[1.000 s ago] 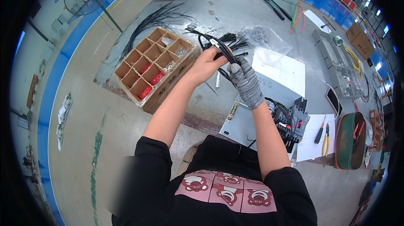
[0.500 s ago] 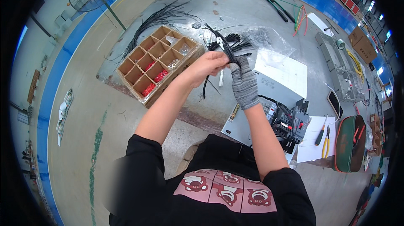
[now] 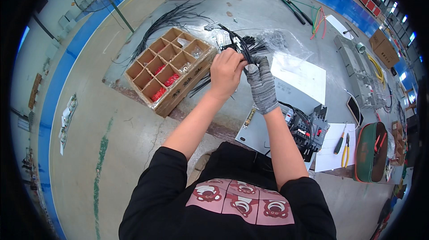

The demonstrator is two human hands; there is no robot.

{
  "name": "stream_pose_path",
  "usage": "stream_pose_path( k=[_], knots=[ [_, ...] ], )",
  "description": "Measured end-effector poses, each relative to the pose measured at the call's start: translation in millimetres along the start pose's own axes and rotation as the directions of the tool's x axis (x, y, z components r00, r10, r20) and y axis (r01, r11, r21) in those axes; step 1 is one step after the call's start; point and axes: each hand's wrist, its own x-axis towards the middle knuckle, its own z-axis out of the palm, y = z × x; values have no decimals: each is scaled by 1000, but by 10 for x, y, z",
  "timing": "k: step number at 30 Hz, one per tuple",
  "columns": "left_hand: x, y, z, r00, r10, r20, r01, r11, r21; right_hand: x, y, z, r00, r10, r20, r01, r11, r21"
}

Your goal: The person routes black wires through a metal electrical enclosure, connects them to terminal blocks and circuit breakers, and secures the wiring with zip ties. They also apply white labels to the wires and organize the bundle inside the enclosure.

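Observation:
A bundle of black wires [image 3: 237, 38] with white sleeves near its ends rises from between my two hands, above the table's middle. My right hand [image 3: 261, 83], in a grey knit glove, is closed round the lower part of the bundle. Bare-skinned, my left hand [image 3: 227, 69] pinches at the wires beside the glove, fingers bent together; its fingertips are partly hidden. Loose black wire ends [image 3: 200, 85] show to the left, below that hand. Behind the bundle lie more short black wires [image 3: 255, 45] and a clear plastic bag [image 3: 286, 43].
Left of my hands stands a divided cardboard box [image 3: 165, 96] with red and metal small parts. A grey metal panel with black electrical switchgear [image 3: 308, 130] lies at the right, near a screwdriver [image 3: 339, 144], yellow-handled pliers [image 3: 346, 153] and a green pouch [image 3: 366, 150]. Long black wires [image 3: 154, 28] spread behind the box.
My left hand has shifted slightly and turned, its back now more upward, fingers nearer the glove. The loose wire ends below it have swung left. My right hand stays on the bundle.

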Motion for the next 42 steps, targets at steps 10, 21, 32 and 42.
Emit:
stream_pose_path(
  k=[10, 21, 32, 42],
  knots=[
    [100, -76, -31, 585, -467, 663, 785, 120, -608, -1, 37, -3, 994, -103, 34, 107, 980, -170],
    [508, 159, -595, 334, -355, 873, 914, 347, -209, -13, -77, 8, 995, -99, -6, 68, 726, -685],
    [751, 284, -524, 351, -382, 855, 889, 422, -177, 4, -188, -10, 995, -96, -33, 55, 784, -618],
    [132, 115, -298, 557, -490, 670, 823, 223, -522, 71, -65, -66, 991, -127, 50, 136, 936, -323]
  ],
)
